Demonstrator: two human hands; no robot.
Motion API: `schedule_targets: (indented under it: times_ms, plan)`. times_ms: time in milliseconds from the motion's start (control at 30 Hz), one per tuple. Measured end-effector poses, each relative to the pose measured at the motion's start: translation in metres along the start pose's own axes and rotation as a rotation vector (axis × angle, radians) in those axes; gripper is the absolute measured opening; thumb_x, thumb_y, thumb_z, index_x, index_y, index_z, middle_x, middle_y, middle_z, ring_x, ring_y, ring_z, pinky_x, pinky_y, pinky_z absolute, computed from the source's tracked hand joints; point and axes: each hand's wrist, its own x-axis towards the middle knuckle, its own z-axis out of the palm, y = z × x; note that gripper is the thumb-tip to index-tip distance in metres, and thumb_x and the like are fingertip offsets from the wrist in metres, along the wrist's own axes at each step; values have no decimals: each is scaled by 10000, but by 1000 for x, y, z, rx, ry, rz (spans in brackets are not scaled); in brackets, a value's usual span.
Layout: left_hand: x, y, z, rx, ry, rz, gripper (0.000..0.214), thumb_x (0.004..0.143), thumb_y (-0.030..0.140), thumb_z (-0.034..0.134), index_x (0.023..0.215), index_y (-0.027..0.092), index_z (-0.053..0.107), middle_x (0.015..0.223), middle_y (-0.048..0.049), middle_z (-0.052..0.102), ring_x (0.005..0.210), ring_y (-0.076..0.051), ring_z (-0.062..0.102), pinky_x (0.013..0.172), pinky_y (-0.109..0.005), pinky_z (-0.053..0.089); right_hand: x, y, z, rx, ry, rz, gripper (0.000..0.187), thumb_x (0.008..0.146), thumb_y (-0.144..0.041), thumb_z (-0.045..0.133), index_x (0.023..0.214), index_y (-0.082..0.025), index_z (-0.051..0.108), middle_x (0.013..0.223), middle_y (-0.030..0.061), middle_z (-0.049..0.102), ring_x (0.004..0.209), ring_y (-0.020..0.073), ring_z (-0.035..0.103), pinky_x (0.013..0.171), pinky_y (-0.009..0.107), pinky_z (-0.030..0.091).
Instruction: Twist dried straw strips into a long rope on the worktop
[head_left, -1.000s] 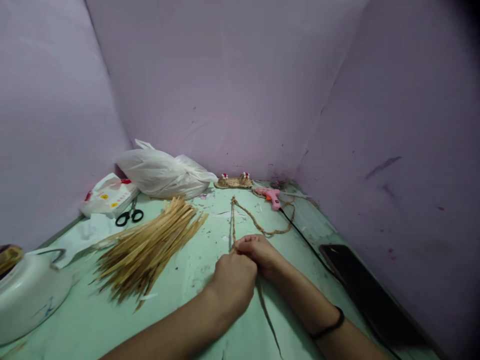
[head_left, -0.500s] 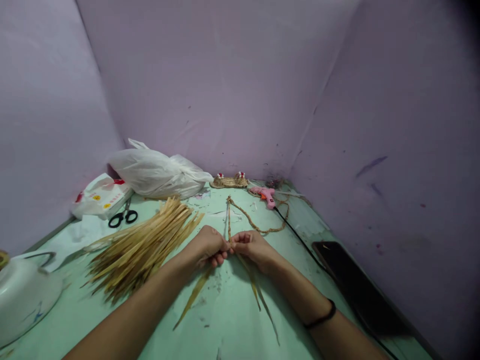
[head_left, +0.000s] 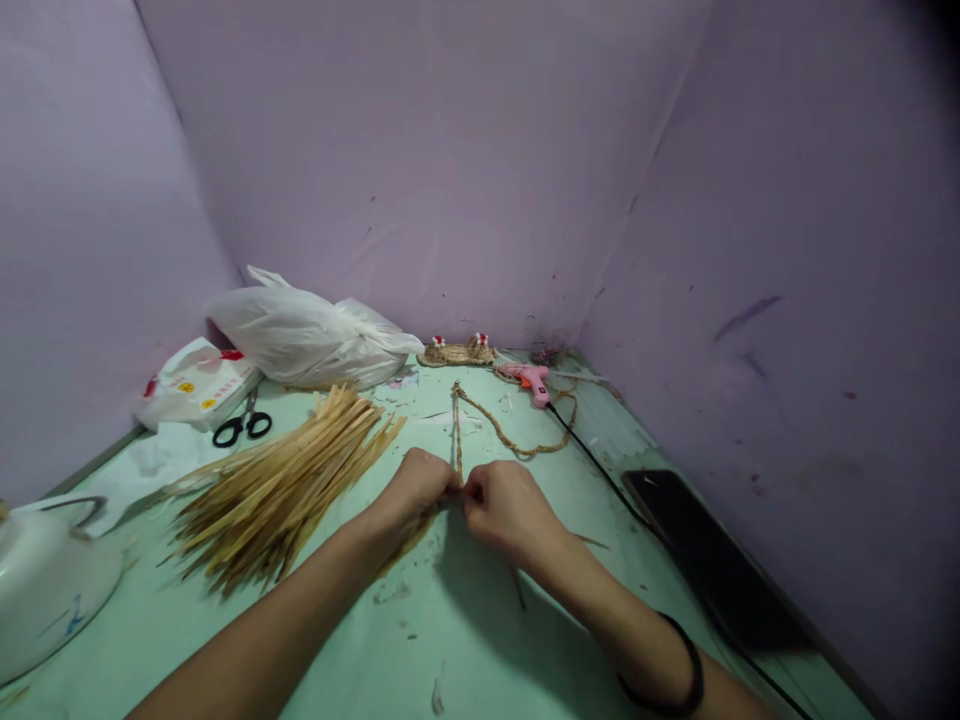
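Note:
My left hand [head_left: 417, 485] and my right hand [head_left: 505, 506] meet fist to fist on the green table [head_left: 450, 640], both pinched on the near end of a braided straw cord [head_left: 456, 425]. The cord runs away from me, then loops right toward the pink glue gun [head_left: 528, 378]. Loose straw strands trail back from under my hands. A bundle of straw strips [head_left: 289, 484] lies just left of my left hand. A black band circles my right wrist.
Black scissors [head_left: 240, 426], a printed packet [head_left: 196, 384] and a white plastic bag [head_left: 304, 338] sit at the back left. A small woven straw piece [head_left: 457, 351] rests by the back wall. A white bowl [head_left: 52, 585] is at far left, a dark phone [head_left: 705, 555] at right.
My left hand moved off my right hand to the left, then both closed together again on the cord end. The loose strands, spread out half a second ago, are now mostly under my hands.

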Motion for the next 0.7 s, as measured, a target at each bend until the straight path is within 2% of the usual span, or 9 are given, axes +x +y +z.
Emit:
schedule_targets:
  times_ms: [100,200,300,400,500,533,600,633,700]
  plan:
    - [-4,5,-6,-43,-98,-90,179,481,129,475,426,176,311,333,79,236,316,-19,141,354,-208,48,-6,-10,5,-127,-35,-41,222,632,-164,476,698,-151,688,699,124,674,595,188,583,471,257,240]
    - [0,4,-15,-37,-212,-45,119,482,160,489,442,165,376,323,86,239,294,-21,144,336,-201,41,-10,-14,9,-197,-28,-69,217,631,-169,487,717,-153,686,727,125,675,609,194,584,472,262,223]
    - [6,2,-23,11,-270,19,68,479,193,522,501,136,494,312,84,281,276,-21,164,321,-192,58,-9,-10,6,-146,-25,-109,181,656,-213,500,677,-168,673,674,92,666,576,168,560,469,253,223]
    - [11,0,-28,13,-316,42,119,472,231,561,520,131,518,315,82,300,275,-22,171,316,-193,61,0,1,-2,71,0,-76,237,705,-327,487,605,-172,637,577,53,622,534,138,517,466,237,244]
    - [13,-2,-30,30,-336,48,133,485,248,574,535,135,524,327,87,293,279,-22,163,313,-197,63,14,13,-5,463,89,98,240,738,-330,455,647,-160,597,620,38,601,552,116,507,483,214,308]
    - [13,-2,-30,40,-343,49,131,493,247,570,549,135,533,331,86,300,279,-24,164,312,-199,66,18,15,-4,635,63,172,200,735,-305,460,680,-155,581,646,35,595,555,108,508,485,205,328]
    - [14,-3,-30,49,-349,55,127,503,242,560,571,135,544,338,85,306,280,-27,168,311,-201,69,23,17,1,941,-99,299,132,724,-257,466,709,-150,542,622,20,565,514,91,493,459,192,341]
    - [14,-3,-30,51,-351,58,122,506,240,555,569,137,542,338,86,301,281,-27,166,312,-201,67,24,16,4,1038,-188,334,102,713,-231,467,690,-149,523,569,3,534,465,78,463,428,183,321]
    - [13,-3,-30,59,-363,68,106,511,240,544,550,143,529,340,87,286,287,-29,161,316,-203,65,23,15,9,1079,-296,328,76,676,-176,472,609,-147,493,435,-42,429,358,49,346,363,174,225]
